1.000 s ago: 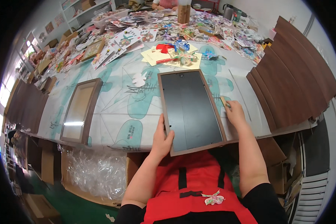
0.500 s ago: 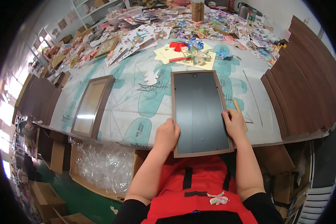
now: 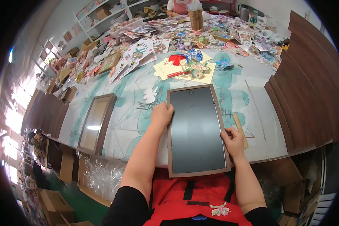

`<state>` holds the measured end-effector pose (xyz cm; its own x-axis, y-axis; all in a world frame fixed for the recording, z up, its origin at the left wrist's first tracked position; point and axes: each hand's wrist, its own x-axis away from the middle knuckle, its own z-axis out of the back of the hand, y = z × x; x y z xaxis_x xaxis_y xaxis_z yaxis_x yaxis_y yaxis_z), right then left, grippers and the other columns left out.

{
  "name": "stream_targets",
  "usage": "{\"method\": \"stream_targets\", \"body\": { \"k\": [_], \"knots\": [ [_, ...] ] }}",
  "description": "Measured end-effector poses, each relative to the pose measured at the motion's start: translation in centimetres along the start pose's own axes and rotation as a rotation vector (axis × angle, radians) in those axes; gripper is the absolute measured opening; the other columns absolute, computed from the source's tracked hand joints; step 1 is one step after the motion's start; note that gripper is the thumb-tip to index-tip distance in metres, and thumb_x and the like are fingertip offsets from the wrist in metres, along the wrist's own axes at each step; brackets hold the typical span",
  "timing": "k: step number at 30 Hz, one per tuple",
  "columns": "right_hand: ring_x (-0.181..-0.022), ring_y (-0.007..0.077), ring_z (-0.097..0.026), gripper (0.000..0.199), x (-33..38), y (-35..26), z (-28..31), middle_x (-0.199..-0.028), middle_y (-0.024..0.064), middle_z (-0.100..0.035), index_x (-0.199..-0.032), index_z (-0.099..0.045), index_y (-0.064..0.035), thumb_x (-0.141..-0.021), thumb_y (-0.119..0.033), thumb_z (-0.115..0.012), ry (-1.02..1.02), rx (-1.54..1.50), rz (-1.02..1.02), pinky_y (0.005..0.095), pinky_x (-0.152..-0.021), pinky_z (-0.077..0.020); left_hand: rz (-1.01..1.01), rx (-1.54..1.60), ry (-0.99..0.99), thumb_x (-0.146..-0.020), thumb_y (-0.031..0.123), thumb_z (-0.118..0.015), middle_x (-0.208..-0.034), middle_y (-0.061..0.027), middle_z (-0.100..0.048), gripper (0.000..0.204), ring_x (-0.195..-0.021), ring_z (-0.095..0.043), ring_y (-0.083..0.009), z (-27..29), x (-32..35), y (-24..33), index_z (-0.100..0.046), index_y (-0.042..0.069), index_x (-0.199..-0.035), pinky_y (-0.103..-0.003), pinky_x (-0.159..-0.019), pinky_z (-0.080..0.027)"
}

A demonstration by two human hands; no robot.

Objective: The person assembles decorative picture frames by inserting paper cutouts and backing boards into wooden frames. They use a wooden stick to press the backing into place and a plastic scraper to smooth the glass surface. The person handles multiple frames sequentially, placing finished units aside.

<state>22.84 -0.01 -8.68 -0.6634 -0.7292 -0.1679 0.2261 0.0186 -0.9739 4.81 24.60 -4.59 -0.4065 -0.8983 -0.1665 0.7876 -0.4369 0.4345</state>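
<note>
Frame (image 3: 196,130) lies between my hands, long axis near to far, left grip (image 3: 162,114) clasping its left edge, right grip (image 3: 232,142) its right edge, nearer me

The table (image 3: 118,116) has a pale, teal-patterned top. Yellow papers (image 3: 161,71) lie at twelve o'clock, stacked brown pieces (image 3: 309,86) at three, a glazed frame (image 3: 96,116) at nine.

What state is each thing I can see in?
Black-backed picture frame: backing facing up
Left hand: curled at that frame's left edge
Right hand: at its right edge, thumb uppermost
Wooden stick: beside right hand, contact unclear
Glazed picture frame: lying apart, pane up
Yellow papers: overlapping, partly covered
White cut-out: lying flat
Cardboard box: open, holding clear plastic
</note>
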Motion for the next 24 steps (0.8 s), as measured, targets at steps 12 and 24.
{"method": "stream_targets", "body": {
  "k": [12, 24],
  "knots": [
    [-0.054, 0.0037, -0.045, 0.020, 0.3, -1.6, 0.5, -0.062, -0.0001, -0.056, -0.090, -0.064, 0.0043, -0.077, -0.010, -0.069, -0.012, 0.014, -0.078, 0.0200, -0.049, -0.0364, -0.554, 0.182, 0.147, -0.083, 0.025, -0.065, -0.090, -0.0214, -0.065, 0.031, -0.087, -0.062, -0.0337, -1.2, -6.6, 1.9, -0.064, -0.002, -0.098, -0.039, -0.079, -0.047],
    [-0.055, 0.0106, -0.051, 0.015, 0.1, -1.2, 0.8, -0.070, 0.0060, -0.058, -0.088, -0.063, 0.0026, -0.079, -0.008, -0.067, 0.088, 0.007, 0.036, 0.0231, -0.049, -0.0396, -0.287, 0.192, 0.015, -0.085, 0.025, -0.060, -0.081, -0.0177, -0.065, 0.023, -0.078, -0.061, -0.0350, -1.8, -5.9, 1.2, -0.066, 0.003, -0.086, -0.040, -0.069, -0.047]
  ]
}}
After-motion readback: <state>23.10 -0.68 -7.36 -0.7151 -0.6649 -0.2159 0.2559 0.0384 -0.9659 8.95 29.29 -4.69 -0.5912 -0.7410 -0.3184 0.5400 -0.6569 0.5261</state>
